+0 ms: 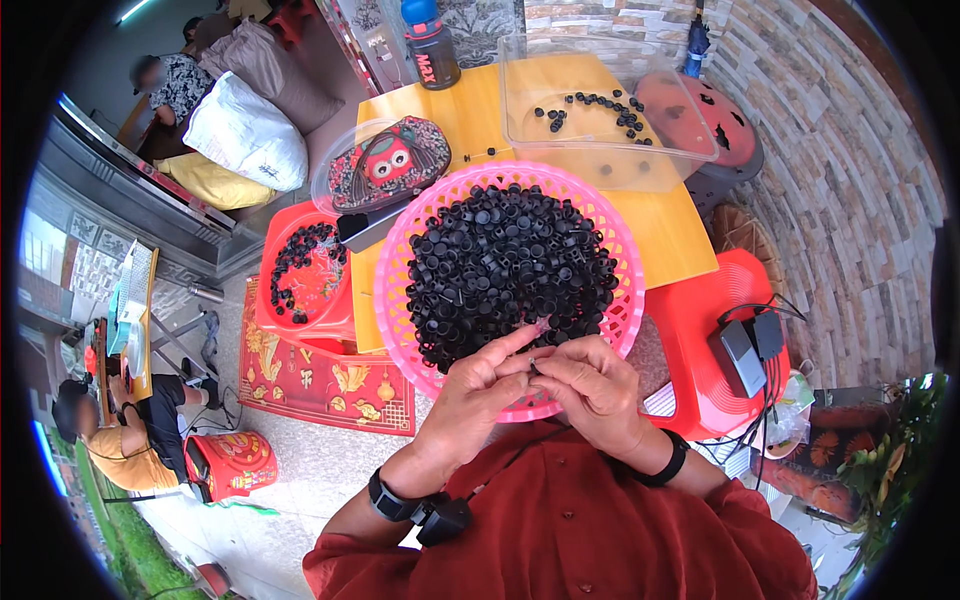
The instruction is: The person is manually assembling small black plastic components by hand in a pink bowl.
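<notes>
Over the near rim of a pink plastic basket (632,290), my left hand (482,378) and my right hand (592,388) meet at their fingertips. Between them they pinch a small dark part (534,367), mostly covered by the fingers. My left index finger reaches out over the basket, with a small pinkish patch at its tip. A heap of small round black plastic caps (505,265) fills the basket just beyond my hands.
The basket stands on a yellow table (675,235). Behind it are a clear plastic box (600,155) with black caps, a bottle (430,50) and an owl-patterned pouch (390,160). Red stools (690,390) flank it; one holds a red tray (300,275). Another person (125,440) sits left.
</notes>
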A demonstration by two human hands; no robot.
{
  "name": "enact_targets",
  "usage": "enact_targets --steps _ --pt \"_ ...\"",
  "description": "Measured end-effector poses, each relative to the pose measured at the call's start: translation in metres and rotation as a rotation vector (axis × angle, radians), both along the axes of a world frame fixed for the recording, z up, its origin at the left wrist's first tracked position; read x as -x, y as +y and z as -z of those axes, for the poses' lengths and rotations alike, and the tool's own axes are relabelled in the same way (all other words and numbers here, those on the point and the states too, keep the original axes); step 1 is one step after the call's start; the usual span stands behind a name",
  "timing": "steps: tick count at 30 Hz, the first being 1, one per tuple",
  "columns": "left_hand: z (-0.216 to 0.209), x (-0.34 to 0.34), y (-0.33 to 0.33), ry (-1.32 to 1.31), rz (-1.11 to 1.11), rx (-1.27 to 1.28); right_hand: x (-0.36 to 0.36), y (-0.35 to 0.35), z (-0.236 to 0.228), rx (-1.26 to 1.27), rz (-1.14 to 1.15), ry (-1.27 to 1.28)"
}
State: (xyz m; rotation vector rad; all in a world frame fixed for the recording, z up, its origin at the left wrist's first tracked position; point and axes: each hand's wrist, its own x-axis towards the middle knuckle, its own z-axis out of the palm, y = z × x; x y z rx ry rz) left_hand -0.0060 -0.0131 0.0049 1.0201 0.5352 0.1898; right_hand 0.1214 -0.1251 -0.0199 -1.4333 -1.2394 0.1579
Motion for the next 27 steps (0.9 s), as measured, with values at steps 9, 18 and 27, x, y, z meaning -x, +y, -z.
enact_targets --steps 9,18,27 --pt "-0.012 -0.001 0.004 -0.089 0.067 0.047 -0.005 0.005 0.003 -0.013 0.115 -0.151" --pt "-0.005 0.012 0.063 0.589 0.100 -1.682 -0.014 0.000 -0.003 0.003 0.039 0.347" --pt "-0.002 0.006 0.065 0.654 0.168 -1.742 -0.010 -0.003 0.001 0.054 -0.102 0.585"
